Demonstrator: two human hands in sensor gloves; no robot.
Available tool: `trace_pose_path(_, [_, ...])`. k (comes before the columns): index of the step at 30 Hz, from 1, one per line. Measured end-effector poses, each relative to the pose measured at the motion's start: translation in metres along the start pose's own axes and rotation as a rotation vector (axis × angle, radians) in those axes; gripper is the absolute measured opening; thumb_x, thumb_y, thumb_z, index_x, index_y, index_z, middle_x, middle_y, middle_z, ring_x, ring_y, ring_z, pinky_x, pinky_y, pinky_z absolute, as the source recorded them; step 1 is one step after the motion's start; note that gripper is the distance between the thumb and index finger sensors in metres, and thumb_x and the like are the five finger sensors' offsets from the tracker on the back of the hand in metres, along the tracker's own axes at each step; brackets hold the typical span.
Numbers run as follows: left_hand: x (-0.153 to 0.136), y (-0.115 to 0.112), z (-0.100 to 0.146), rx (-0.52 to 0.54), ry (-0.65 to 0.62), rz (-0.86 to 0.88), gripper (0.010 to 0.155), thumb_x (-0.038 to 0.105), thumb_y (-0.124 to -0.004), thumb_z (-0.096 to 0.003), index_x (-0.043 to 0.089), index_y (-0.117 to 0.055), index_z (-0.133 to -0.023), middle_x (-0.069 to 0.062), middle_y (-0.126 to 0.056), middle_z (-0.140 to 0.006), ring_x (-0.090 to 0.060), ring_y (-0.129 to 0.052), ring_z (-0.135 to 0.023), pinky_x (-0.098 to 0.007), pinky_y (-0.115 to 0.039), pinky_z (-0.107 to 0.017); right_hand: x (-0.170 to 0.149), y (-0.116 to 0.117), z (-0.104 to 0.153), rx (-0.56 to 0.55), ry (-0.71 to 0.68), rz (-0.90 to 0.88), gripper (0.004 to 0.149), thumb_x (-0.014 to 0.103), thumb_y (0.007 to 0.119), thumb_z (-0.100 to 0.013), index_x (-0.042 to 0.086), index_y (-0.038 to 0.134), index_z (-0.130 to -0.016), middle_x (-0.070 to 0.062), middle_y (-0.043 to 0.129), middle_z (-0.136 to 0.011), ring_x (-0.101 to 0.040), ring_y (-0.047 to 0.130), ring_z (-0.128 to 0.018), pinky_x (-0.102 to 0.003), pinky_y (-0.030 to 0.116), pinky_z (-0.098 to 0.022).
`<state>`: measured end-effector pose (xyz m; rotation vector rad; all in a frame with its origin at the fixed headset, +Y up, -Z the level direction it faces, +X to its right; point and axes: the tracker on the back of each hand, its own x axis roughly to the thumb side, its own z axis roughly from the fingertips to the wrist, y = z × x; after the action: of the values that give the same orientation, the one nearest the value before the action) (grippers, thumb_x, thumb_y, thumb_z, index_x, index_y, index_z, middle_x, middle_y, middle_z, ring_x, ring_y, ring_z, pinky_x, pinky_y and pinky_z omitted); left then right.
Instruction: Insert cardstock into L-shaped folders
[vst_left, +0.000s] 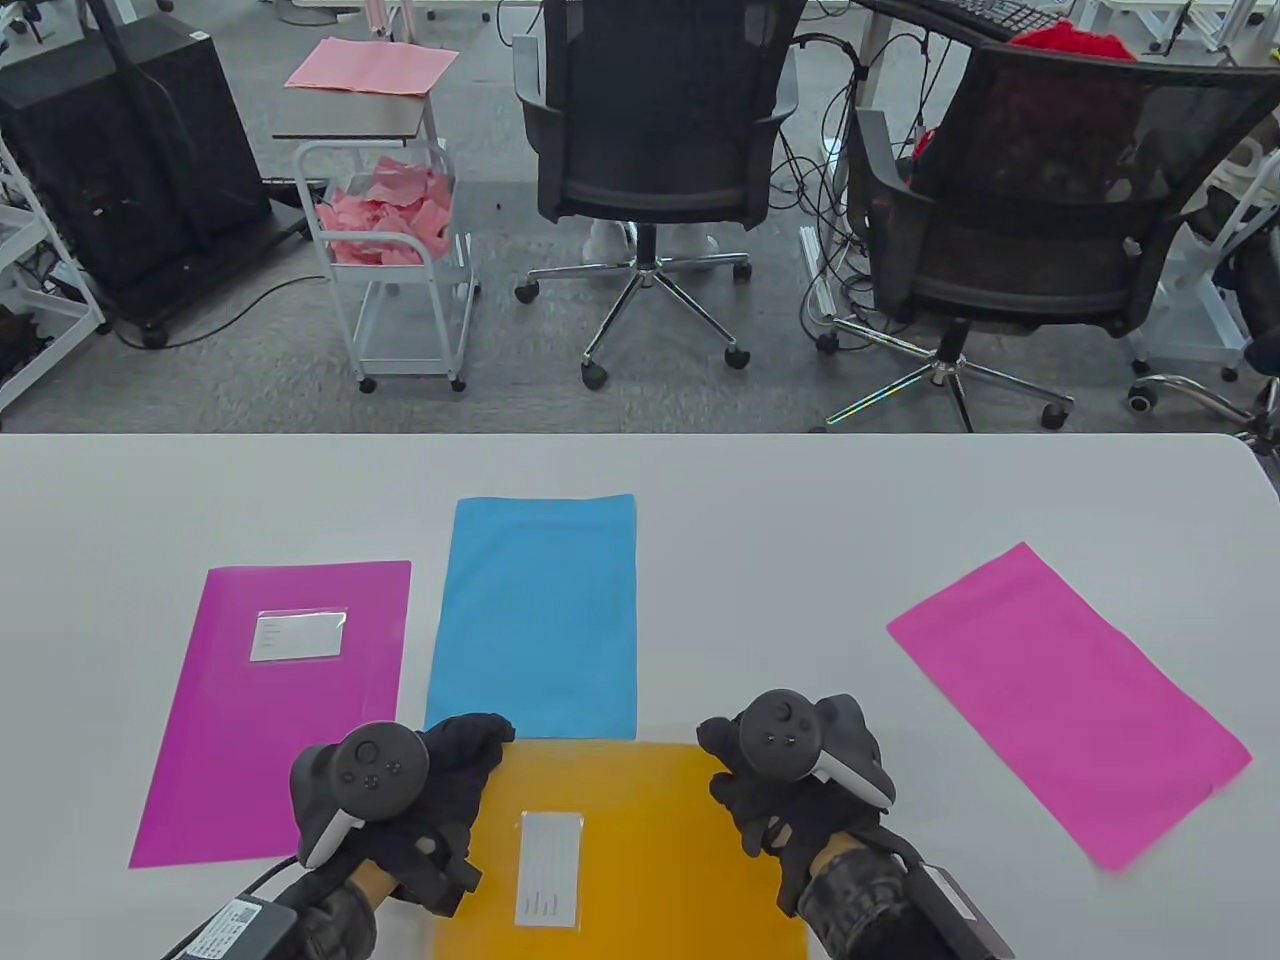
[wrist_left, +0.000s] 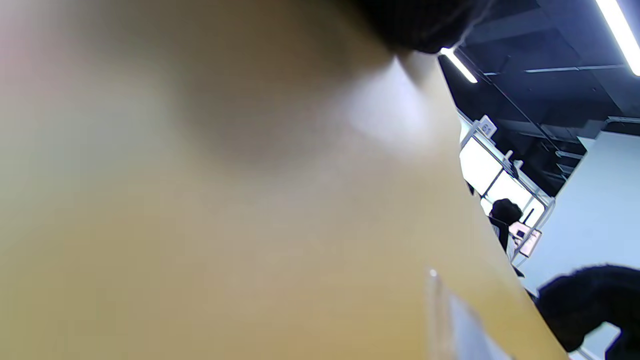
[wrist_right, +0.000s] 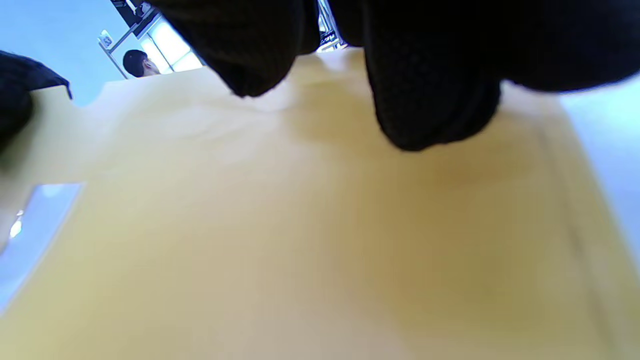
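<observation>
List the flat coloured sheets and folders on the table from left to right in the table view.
Magenta folder with a label window → blue sheet → orange folder, held at its far corners by the left hand and the right hand → pink sheet.

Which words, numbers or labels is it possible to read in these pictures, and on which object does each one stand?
None can be read.
Label on the orange folder: printed lines, too small to read.
Label in the clear pocket of the magenta folder: too small to read.
Small sign on a frame in the left wrist view: blurred.
Sticker on the black device near the left hand: unreadable.
</observation>
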<state>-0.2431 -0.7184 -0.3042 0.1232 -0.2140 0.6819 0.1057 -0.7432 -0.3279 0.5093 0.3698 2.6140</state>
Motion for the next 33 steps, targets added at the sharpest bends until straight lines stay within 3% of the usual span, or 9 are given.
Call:
trace_pose_path(4, [-0.003,0.004,-0.001,0.001,-0.007,0.055,0.038,0.035,-0.08,-0.0384,0.029,-0.085,-0.075,-0.003,-0.101,-0.06,-0.017,-0.113,-0.029,-0.04,-0.093,-0.027,0.008,0.002,-0.001,-0.018,-0.031,-0.037,0.074,0.038,0.078,-0.039,0.025,0.033,-0.096,-0.02,0.038,-0.099,-0.028,0.094,-0.038,-0.037,0.087,-0.021])
trace_pose_path(9, [0.014,0.005,-0.002,0.01,-0.084,0.043,0.038,0.035,-0.08,-0.0383,0.03,-0.085,-0.075,-0.001,-0.1,-0.06,-0.015,-0.113,-0.029,-0.038,-0.094,-0.027,0.021,0.002,-0.004,0.007,-0.129,-0.123,0.075,0.035,0.078,-0.039,0.026,0.03,-0.097,-0.012,0.036,-0.104,-0.03,0.095,-0.038,-0.038,0.088,-0.021])
trace_pose_path(14, [0.015,0.004,-0.003,-0.001,-0.045,0.095,0.038,0.035,-0.08,-0.0379,0.03,-0.085,-0.075,-0.001,-0.101,-0.06,-0.015,-0.114,-0.028,-0.038,-0.094,-0.026,0.021,-0.005,0.0,-0.115,-0.143,-0.098,0.069,0.034,0.08,-0.037,0.02,0.042,-0.094,-0.022,0.054,-0.083,-0.024,0.095,-0.031,-0.034,0.087,-0.016])
trace_pose_path(16, [0.012,0.004,-0.005,-0.015,-0.022,0.131,0.038,0.035,-0.08,-0.0377,0.03,-0.085,-0.075,-0.002,-0.101,-0.059,-0.015,-0.114,-0.027,-0.038,-0.095,-0.026,0.02,-0.008,-0.001,-0.165,-0.123,-0.073,0.059,0.035,0.081,-0.036,0.017,0.054,-0.086,-0.02,0.068,-0.07,-0.022,0.096,-0.02,-0.032,0.087,-0.007])
trace_pose_path(22, [0.006,0.003,-0.006,-0.058,0.019,0.142,0.038,0.035,-0.078,-0.037,0.031,-0.085,-0.074,-0.001,-0.1,-0.059,-0.013,-0.114,-0.027,-0.036,-0.096,-0.027,0.005,0.0,-0.009,0.015,-0.041,-0.136,0.055,0.039,0.081,-0.038,0.017,0.058,-0.083,-0.023,0.082,-0.065,-0.025,0.1,-0.014,-0.034,0.089,-0.001])
trace_pose_path(27, [-0.009,-0.005,-0.004,-0.148,0.12,0.433,0.039,0.039,-0.077,-0.0412,0.032,-0.082,-0.08,0.0,-0.1,-0.064,-0.016,-0.116,-0.033,-0.039,-0.095,-0.03,0.0,-0.013,-0.005,-0.092,-0.069,-0.155,0.046,0.035,0.081,-0.034,0.018,0.07,-0.076,-0.018,0.087,-0.048,-0.024,0.097,-0.008,-0.033,0.085,0.002])
trace_pose_path(29, [-0.021,-0.012,-0.001,-0.201,0.218,0.664,0.053,0.046,-0.074,-0.0427,0.033,-0.068,-0.094,-0.004,-0.095,-0.078,-0.023,-0.115,-0.046,-0.044,-0.092,-0.038,-0.005,-0.015,-0.004,-0.081,-0.079,-0.197,0.045,0.035,0.081,-0.033,0.02,0.071,-0.075,-0.016,0.087,-0.049,-0.023,0.097,-0.009,-0.033,0.085,0.001])
trace_pose_path(31, [-0.035,-0.021,0.004,-0.352,0.314,0.834,0.075,0.059,-0.07,-0.0422,0.031,-0.041,-0.106,-0.007,-0.079,-0.097,-0.03,-0.107,-0.066,-0.049,-0.086,-0.049,-0.01,-0.015,-0.003,-0.057,-0.09,-0.247,0.045,0.036,0.08,-0.033,0.02,0.071,-0.075,-0.016,0.087,-0.049,-0.022,0.097,-0.009,-0.032,0.085,0.001])
trace_pose_path(33, [-0.046,-0.03,0.008,-0.522,0.32,0.923,0.091,0.073,-0.062,-0.041,0.027,-0.022,-0.109,-0.011,-0.062,-0.109,-0.036,-0.098,-0.08,-0.052,-0.079,-0.057,-0.013,-0.016,-0.004,-0.04,-0.1,-0.301,0.045,0.036,0.08,-0.034,0.021,0.071,-0.075,-0.015,0.087,-0.049,-0.021,0.096,-0.009,-0.031,0.085,0.001])
